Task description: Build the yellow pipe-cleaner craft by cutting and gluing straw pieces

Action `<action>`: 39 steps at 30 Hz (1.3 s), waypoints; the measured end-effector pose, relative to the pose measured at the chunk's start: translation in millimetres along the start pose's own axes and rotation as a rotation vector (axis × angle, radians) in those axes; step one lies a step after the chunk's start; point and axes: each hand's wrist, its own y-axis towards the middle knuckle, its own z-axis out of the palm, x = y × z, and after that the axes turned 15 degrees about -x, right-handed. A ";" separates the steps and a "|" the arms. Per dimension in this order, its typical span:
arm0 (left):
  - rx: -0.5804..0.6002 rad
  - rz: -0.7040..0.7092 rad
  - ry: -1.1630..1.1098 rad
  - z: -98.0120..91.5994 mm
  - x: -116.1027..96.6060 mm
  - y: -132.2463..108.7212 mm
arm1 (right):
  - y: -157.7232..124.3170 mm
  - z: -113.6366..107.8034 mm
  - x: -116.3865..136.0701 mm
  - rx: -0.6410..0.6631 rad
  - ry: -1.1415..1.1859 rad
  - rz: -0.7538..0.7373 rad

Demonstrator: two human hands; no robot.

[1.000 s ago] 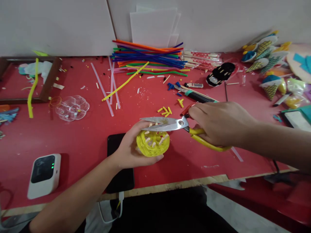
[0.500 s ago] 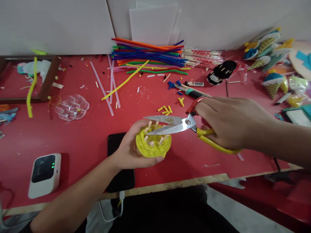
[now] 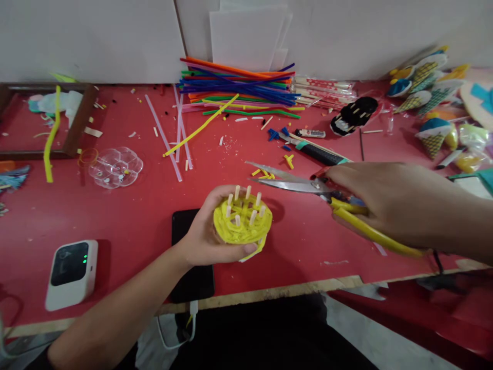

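My left hand [image 3: 206,234] is curled around a round yellow woven piece [image 3: 242,221] with several short wooden pegs standing up from it. It holds the piece just above a black phone [image 3: 185,257] on the red table [image 3: 127,221]. My right hand [image 3: 389,205] grips the yellow handles of a pair of scissors [image 3: 308,187]. The blades are slightly apart and point left. They hang to the upper right of the yellow piece, not touching it.
A pile of coloured straws [image 3: 239,87] lies at the back, with loose straws and cut bits in front. A clear flower-shaped tray [image 3: 115,167] and a wooden frame [image 3: 77,121] sit at left. A white device [image 3: 71,272] rests near the front edge. Paper crafts [image 3: 427,92] crowd the right.
The scissors have drawn back to the right, off the yellow piece, and their blades have parted a little. My left hand has kept the piece almost still.
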 end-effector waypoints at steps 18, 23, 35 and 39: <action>-0.123 0.373 0.335 -3.6 9.8 -2.0 | -17.0 -9.9 23.1 -0.483 -0.202 -0.305; -0.167 0.420 0.402 -4.0 10.4 -3.7 | -18.1 -9.9 25.7 -0.528 -0.230 -0.296; -0.154 0.407 0.335 -7.2 15.7 -5.7 | -16.0 -13.0 26.8 -0.394 -0.199 -0.195; -0.161 0.396 0.330 -6.3 16.8 -6.6 | -15.7 -12.6 26.2 -0.377 -0.209 -0.182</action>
